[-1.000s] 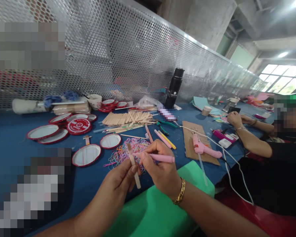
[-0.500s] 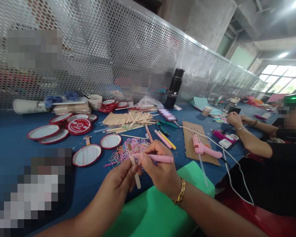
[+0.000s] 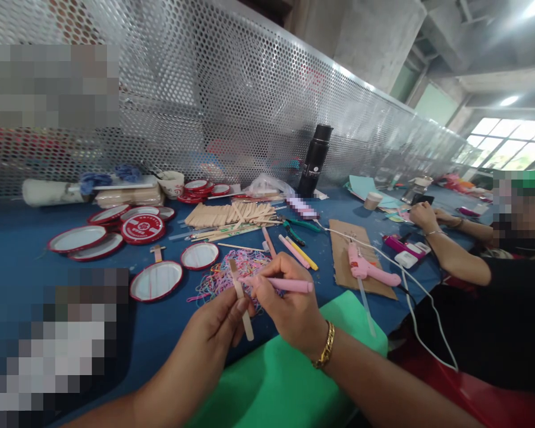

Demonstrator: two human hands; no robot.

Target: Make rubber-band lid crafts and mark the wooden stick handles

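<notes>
Pinched between the thumb and fingers of my left hand is a flat wooden craft stick, tilted, with a brownish upper end. My right hand grips a pink marker like a pen, its tip at or very near the stick's edge; contact is hard to make out. Behind both hands lies a tangle of multicoloured yarn. A green cloth or sheet spreads beneath my forearms. Left of the yarn are round red-rimmed lids, and a small stick cross lies just above one.
A pile of craft sticks lies behind the yarn, near pliers and more markers. A pink glue gun rests on cardboard, its cable trailing right. A black bottle stands by the mesh partition. Another person's arm is at right.
My hands, the stick and the marker stay almost in the same place. The view shifts very slightly, and the person at right moves a little.
</notes>
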